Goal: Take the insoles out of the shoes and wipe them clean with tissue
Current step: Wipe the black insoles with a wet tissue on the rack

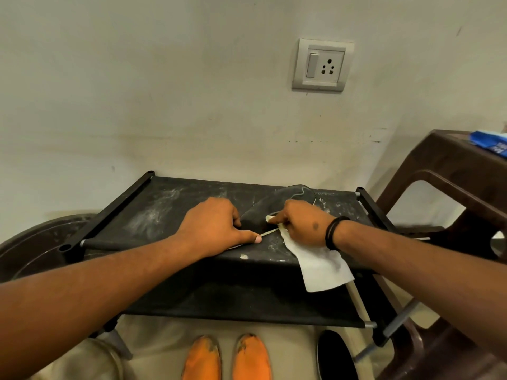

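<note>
Reaching forward from the bottom corners of the head view, both bare forearms meet over the top tier of a black fabric shoe rack (170, 212) set against a pale wall. The left hand (216, 226) lies knuckles-up, its fingers curled down on the near edge of a dark insole (263, 212) and its thumb stretched flat along the insole's thin pale rim, pinning it to the shelf. The right hand (299, 223), a black band (333, 233) round its wrist, pinches a bunched white tissue (321, 266) against the insole's middle; the loose end of the sheet trails from under the palm and hangs over the shelf's front edge. The insole lies flat on the rack's right half, its rounded far end near the wall, matte and nearly the same black as the fabric beneath it. That fabric is stretched between dark tubes with grey metal ends and is smeared with whitish dust. On the floor below, a pair of orange shoes (227, 357) shows scuffed, dirtied toes, and a black shoe (336, 355) with a pale edge lies just to their right. A brown moulded plastic stool (450, 174) stands to the right of the rack, carrying a blue packet (491, 144). A grey switch and socket plate (322, 64) is fixed to the marked wall above.
</note>
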Demonstrator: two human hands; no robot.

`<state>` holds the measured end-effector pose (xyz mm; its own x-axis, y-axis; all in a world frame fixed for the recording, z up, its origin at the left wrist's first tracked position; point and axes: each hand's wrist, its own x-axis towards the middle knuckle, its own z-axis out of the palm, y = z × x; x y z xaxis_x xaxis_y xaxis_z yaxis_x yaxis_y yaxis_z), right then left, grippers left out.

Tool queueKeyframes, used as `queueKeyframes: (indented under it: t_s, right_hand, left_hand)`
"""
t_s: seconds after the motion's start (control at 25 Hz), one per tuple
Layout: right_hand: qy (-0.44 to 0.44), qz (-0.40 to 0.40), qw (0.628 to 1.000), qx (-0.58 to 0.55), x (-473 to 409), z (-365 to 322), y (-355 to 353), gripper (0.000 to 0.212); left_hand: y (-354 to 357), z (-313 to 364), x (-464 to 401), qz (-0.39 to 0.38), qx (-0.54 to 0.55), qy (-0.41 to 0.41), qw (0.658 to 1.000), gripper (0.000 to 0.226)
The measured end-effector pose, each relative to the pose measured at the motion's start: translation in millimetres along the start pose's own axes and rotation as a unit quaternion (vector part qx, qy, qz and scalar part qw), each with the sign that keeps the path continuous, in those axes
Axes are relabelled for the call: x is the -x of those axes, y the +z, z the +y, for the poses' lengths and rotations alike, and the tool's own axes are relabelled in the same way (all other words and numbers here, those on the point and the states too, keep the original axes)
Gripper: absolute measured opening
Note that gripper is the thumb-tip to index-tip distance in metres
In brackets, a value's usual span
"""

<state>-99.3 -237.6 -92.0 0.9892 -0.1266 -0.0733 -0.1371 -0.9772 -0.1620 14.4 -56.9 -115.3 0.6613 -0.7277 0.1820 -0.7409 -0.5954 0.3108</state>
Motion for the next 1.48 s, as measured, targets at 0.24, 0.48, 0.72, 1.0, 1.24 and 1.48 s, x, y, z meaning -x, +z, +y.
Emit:
queueKeyframes:
  t_s: [0.24, 0.48, 0.72, 1.0, 1.24, 1.48]
  right_hand:
    - [0.013, 0.000, 0.999, 0.034, -2.8, 2.0, -1.1, 0.040]
    - [-0.025, -0.024, 0.999, -0.028, -1.7, -5.3, 2.3, 0.044]
    - [-0.041, -0.043, 0.997, -0.052, 0.5, -9.3, 2.4, 0.046]
    - [-0.033, -0.036, 0.997, -0.064, 0.0, -5.8, 5.0, 0.049]
    - [-0.033, -0.030, 0.999, -0.023, -7.3, -4.6, 2.6, 0.050]
    - [0.014, 0.007, 0.999, 0.030, -11.2, 7.5, 1.9, 0.048]
  left_hand:
    - [0.1, -1.4, -0.9, -0.002, -0.004, 0.001, 1.000, 0.059]
    - [0.7, -2.5, -0.8, 0.004, -0.007, 0.004, 1.000, 0.060]
    - [-0.8, -0.4, 0.4, 0.004, -0.011, 0.008, 1.000, 0.058]
    - [1.1, -1.5, -0.9, 0.004, -0.014, 0.004, 1.000, 0.060]
    - [2.5, -4.1, -2.7, 0.001, -0.016, 0.006, 1.000, 0.065]
    - [1.2, -2.6, -2.0, 0.002, -0.004, 0.005, 1.000, 0.061]
